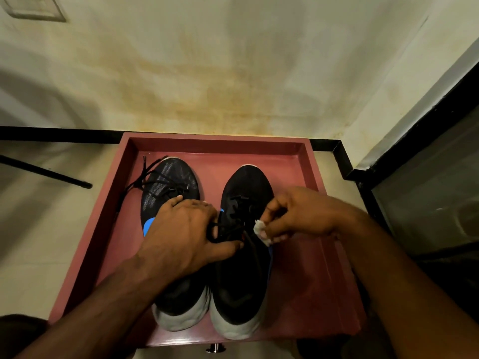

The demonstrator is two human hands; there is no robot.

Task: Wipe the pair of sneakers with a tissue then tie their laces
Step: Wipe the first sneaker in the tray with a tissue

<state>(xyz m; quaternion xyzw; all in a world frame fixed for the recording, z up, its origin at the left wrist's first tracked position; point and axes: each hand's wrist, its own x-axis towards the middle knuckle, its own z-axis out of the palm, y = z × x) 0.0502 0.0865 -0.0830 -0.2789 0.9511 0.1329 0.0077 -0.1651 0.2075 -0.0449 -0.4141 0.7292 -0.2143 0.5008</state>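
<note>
Two black sneakers with grey-white heels stand side by side in a reddish-brown tray (308, 268), toes pointing away from me. The left sneaker (171, 182) has loose black laces (145, 174) trailing off to the left. My left hand (181, 229) lies across both shoes and grips the tongue and lace area of the right sneaker (246, 187). My right hand (300, 213) pinches a small crumpled white tissue (260, 228) against the right side of that shoe, near its eyelets.
The tray sits on a pale floor against a stained cream wall with a black skirting (59, 134). A thin black rod (46, 172) lies on the floor to the left. A dark glass panel (427, 198) stands at the right.
</note>
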